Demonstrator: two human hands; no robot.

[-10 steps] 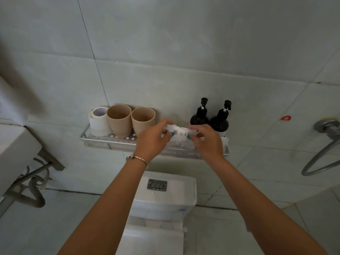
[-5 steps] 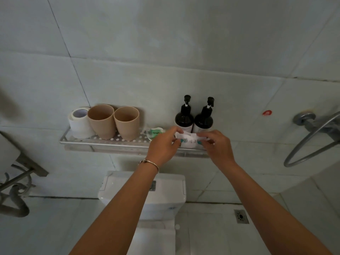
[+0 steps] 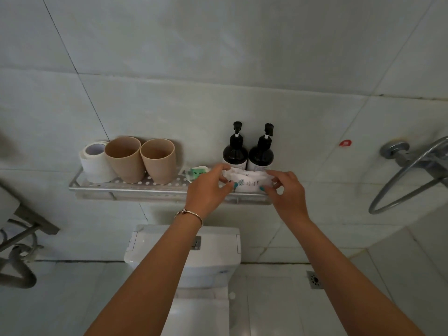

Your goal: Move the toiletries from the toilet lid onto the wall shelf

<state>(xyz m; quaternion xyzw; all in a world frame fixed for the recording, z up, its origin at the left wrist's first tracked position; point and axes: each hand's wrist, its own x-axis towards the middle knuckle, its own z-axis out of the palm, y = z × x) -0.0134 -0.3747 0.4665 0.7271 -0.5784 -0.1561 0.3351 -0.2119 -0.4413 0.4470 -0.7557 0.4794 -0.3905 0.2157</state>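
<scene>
A perforated metal wall shelf (image 3: 126,188) hangs above the toilet tank (image 3: 213,253). On it stand a toilet paper roll (image 3: 93,163), two beige cups (image 3: 123,158) (image 3: 158,160), a small green-labelled sachet (image 3: 197,172) and two dark pump bottles (image 3: 235,151) (image 3: 261,154). Several white packets (image 3: 247,181) lie on the shelf in front of the bottles. My left hand (image 3: 208,190) pinches their left end and my right hand (image 3: 287,192) pinches their right end. Only a strip of the toilet lid (image 3: 196,316) shows between my forearms.
A chrome shower hose and wall fitting (image 3: 397,170) loop at the right. A sink bracket and grey drain pipe (image 3: 19,270) sit at the left. A floor drain (image 3: 315,279) lies right of the toilet. A red sticker (image 3: 345,143) marks the wall tile.
Both hands have lowered the white packets from above the shelf rail down onto the shelf in front of the bottles. The camera view has shifted right and down.
</scene>
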